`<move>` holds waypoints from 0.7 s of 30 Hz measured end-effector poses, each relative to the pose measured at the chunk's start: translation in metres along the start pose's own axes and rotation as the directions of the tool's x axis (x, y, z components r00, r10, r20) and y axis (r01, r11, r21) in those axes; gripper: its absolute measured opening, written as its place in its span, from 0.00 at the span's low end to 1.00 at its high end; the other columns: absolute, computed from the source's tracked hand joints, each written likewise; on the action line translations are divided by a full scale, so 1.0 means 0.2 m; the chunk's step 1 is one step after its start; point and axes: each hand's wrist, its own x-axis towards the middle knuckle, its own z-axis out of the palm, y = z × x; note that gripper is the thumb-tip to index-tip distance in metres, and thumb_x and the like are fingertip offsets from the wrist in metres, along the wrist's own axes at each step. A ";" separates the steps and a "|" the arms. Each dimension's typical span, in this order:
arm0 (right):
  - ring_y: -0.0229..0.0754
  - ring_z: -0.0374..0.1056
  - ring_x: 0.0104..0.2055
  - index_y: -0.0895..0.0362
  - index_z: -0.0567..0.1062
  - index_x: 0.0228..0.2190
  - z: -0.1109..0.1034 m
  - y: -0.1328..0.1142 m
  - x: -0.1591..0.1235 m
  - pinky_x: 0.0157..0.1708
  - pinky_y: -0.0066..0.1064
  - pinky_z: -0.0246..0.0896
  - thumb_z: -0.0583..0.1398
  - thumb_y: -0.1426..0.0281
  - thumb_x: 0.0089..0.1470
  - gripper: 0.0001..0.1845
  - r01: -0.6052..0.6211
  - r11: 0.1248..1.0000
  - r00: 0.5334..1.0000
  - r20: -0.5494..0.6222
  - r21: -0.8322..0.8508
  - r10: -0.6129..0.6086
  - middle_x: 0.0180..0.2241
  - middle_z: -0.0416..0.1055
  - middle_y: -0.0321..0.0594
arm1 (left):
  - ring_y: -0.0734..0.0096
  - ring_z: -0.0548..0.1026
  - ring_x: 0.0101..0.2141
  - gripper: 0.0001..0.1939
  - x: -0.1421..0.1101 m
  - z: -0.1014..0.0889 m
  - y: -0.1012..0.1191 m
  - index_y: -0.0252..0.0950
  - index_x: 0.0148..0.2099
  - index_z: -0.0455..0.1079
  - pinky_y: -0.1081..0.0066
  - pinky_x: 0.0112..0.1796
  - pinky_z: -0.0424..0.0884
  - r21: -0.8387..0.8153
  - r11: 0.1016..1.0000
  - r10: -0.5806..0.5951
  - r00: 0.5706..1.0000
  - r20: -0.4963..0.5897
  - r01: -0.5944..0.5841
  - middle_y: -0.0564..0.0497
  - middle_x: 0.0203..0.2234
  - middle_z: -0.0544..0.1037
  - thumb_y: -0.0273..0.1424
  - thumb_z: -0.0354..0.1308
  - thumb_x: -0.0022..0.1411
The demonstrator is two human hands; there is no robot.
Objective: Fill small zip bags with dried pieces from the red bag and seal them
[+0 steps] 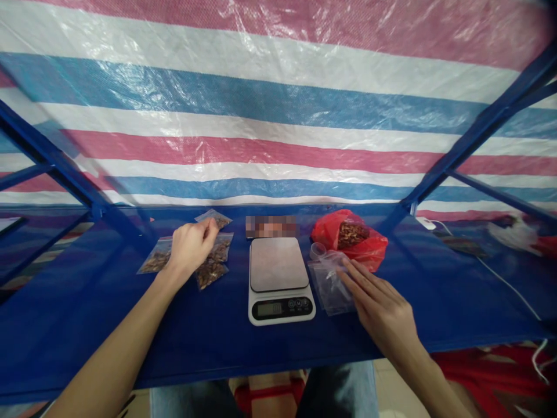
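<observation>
White scale [279, 273] mid-table, L hand [191, 247] curled over filled baggies [211, 274] (can't tell if gripping), R hand [387, 305] w/ fingers straight on clear bags [328, 290] nr red bag [373, 244].

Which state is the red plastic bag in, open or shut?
Open: the red plastic bag has its mouth spread, and the brown dried contents inside are plainly visible through it.
</observation>
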 end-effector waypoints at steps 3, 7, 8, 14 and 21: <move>0.56 0.66 0.69 0.54 0.72 0.65 0.03 -0.03 -0.05 0.59 0.47 0.68 0.54 0.76 0.69 0.26 0.041 0.998 0.984 0.169 0.045 -0.048 0.69 0.65 0.48 | 0.55 0.80 0.31 0.27 0.00 -0.02 -0.01 0.37 0.36 0.76 0.64 0.33 0.55 0.005 1.000 -0.009 1.000 -0.012 0.009 0.43 0.24 0.79 0.41 0.40 0.75; 0.53 0.64 0.70 0.50 0.61 0.73 0.01 -0.05 -0.09 0.61 0.46 0.68 0.58 0.61 0.71 0.33 0.041 0.988 0.940 0.330 0.151 -0.090 0.71 0.62 0.45 | 0.56 0.79 0.32 0.26 0.02 -0.05 -0.06 0.38 0.35 0.75 0.65 0.32 0.57 -0.008 1.000 -0.020 1.000 -0.001 0.020 0.45 0.26 0.79 0.42 0.40 0.76; 0.53 0.65 0.70 0.49 0.62 0.72 0.01 -0.04 -0.09 0.61 0.47 0.69 0.58 0.59 0.71 0.33 0.030 0.986 0.939 0.333 0.165 -0.084 0.71 0.63 0.45 | 0.56 0.79 0.33 0.25 0.02 -0.06 -0.07 0.38 0.37 0.75 0.65 0.33 0.59 -0.034 0.999 0.008 1.000 0.009 -0.008 0.45 0.28 0.80 0.42 0.41 0.76; 0.52 0.78 0.54 0.49 0.79 0.56 -0.13 0.02 0.11 0.52 0.45 0.73 0.57 0.65 0.72 0.17 -0.067 0.960 0.993 0.112 0.270 0.038 0.55 0.80 0.45 | 0.54 0.77 0.54 0.21 0.05 -0.02 -0.20 0.40 0.54 0.77 0.59 0.57 0.69 -0.351 0.866 0.409 0.908 0.086 -0.357 0.43 0.53 0.79 0.49 0.55 0.72; 0.51 0.78 0.45 0.50 0.81 0.35 -0.18 0.12 0.63 0.47 0.44 0.73 0.55 0.62 0.73 0.17 -0.157 0.808 0.941 -0.160 0.568 0.296 0.42 0.82 0.45 | 0.46 0.77 0.54 0.31 0.03 0.05 -0.27 0.41 0.60 0.79 0.52 0.57 0.71 -0.387 0.881 0.376 0.899 0.226 -0.272 0.39 0.55 0.78 0.52 0.69 0.60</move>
